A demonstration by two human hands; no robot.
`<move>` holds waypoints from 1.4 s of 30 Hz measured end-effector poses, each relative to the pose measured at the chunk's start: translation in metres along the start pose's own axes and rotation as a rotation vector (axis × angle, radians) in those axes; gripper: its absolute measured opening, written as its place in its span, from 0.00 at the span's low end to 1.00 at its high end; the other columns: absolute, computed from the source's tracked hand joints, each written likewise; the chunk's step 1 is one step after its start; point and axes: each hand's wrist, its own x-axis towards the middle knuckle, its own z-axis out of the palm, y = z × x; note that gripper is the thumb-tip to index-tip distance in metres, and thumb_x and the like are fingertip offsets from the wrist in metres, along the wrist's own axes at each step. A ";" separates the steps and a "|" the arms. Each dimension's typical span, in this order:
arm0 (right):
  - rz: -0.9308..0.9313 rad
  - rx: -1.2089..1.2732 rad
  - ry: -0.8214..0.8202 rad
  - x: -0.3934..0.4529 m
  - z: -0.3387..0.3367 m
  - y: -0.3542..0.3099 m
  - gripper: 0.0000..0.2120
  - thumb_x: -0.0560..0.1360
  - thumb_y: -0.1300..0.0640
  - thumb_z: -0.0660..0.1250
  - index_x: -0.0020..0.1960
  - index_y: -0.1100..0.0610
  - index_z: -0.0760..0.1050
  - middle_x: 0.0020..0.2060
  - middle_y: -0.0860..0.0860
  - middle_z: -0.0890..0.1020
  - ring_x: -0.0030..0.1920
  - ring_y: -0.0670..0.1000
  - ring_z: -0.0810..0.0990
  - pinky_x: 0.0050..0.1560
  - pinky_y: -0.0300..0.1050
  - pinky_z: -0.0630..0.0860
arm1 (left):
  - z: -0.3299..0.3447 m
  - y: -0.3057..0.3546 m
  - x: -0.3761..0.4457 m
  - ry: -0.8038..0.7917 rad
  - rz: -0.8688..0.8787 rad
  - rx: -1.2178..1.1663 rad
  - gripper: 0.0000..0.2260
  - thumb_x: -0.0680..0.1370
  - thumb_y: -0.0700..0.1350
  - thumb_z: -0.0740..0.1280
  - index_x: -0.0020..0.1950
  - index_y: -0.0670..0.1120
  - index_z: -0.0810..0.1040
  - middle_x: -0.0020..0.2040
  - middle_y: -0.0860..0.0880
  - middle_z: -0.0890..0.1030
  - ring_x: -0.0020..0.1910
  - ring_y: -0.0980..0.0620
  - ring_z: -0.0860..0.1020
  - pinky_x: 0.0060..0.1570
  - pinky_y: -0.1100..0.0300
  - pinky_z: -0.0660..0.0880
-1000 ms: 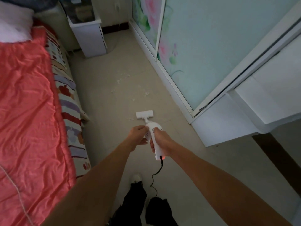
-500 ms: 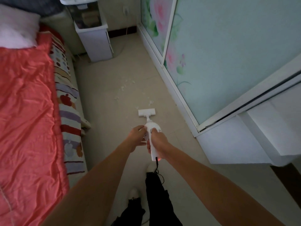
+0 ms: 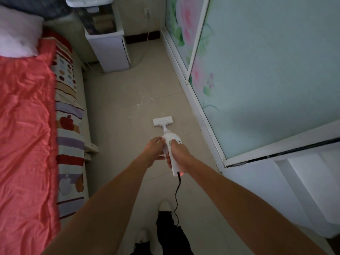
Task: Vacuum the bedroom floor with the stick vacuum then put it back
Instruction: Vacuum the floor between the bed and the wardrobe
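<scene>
Stick vacuum (image 3: 170, 142): white, mid-floor, between the bed and the sliding wardrobe doors, nearer the doors. Floor head (image 3: 162, 121) flat on the beige tile floor (image 3: 117, 100), wand angled back up to the body. Small orange light at the handle end. Black cord (image 3: 177, 196) exits the rear of the handle, trails down toward the feet.

Right hand (image 3: 179, 157): fingers wrapped closed around the handle, thumb up near the grey button on top. Firm grip.

Left hand (image 3: 153, 150): on the left side of the body, fingertips touching the housing, fingers curled loosely. Contact yes; a full clamp, can't tell.

White scraps of debris (image 3: 142, 103) scattered on the tile ahead and left of the floor head, apart from it. A smaller bit (image 3: 131, 118) just left of the head.

Bed (image 3: 27, 126) along the left edge: red-orange quilt, fruit-print striped sheet hanging down the side, white pillow at the far end.

Wardrobe doors (image 3: 266, 70) on the right: pale green frosted panels with pink flower print, white frames.

White nightstand (image 3: 112, 50) at the far end next to the bed. Wall socket (image 3: 147, 12) above the dark skirting beside it.

Bottom of view: black trouser legs and two white shoes (image 3: 164, 204).
</scene>
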 end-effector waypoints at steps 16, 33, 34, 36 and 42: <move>0.047 -0.013 -0.010 0.024 0.032 -0.085 0.18 0.84 0.47 0.58 0.56 0.62 0.73 0.33 0.55 0.70 0.29 0.51 0.68 0.30 0.42 0.66 | -0.025 0.064 0.057 0.014 0.004 -0.001 0.16 0.82 0.47 0.57 0.66 0.45 0.75 0.53 0.44 0.80 0.52 0.43 0.81 0.52 0.47 0.81; 0.014 0.003 -0.063 0.100 0.092 -0.167 0.19 0.84 0.46 0.53 0.57 0.61 0.71 0.26 0.55 0.72 0.17 0.50 0.70 0.23 0.36 0.68 | -0.091 0.135 0.138 0.001 -0.019 -0.023 0.16 0.82 0.49 0.61 0.69 0.49 0.72 0.58 0.44 0.79 0.57 0.42 0.81 0.52 0.46 0.81; 0.015 0.008 -0.063 0.101 0.093 -0.165 0.19 0.84 0.46 0.52 0.56 0.62 0.71 0.25 0.55 0.72 0.17 0.50 0.70 0.23 0.36 0.68 | -0.093 0.134 0.137 0.000 -0.021 -0.023 0.16 0.82 0.49 0.61 0.70 0.49 0.72 0.58 0.44 0.79 0.57 0.42 0.81 0.52 0.47 0.81; 0.014 0.016 -0.063 0.099 0.096 -0.162 0.20 0.84 0.46 0.52 0.56 0.62 0.72 0.24 0.54 0.71 0.17 0.50 0.70 0.23 0.36 0.68 | -0.096 0.133 0.134 -0.002 -0.020 -0.019 0.17 0.82 0.49 0.61 0.70 0.49 0.72 0.58 0.44 0.79 0.57 0.42 0.81 0.53 0.46 0.81; -0.004 -0.018 -0.056 0.083 0.096 -0.136 0.24 0.83 0.47 0.54 0.66 0.66 0.73 0.28 0.56 0.73 0.23 0.53 0.70 0.26 0.41 0.68 | -0.096 0.113 0.108 -0.002 -0.022 -0.025 0.17 0.82 0.49 0.61 0.70 0.47 0.72 0.57 0.43 0.79 0.56 0.41 0.81 0.55 0.45 0.80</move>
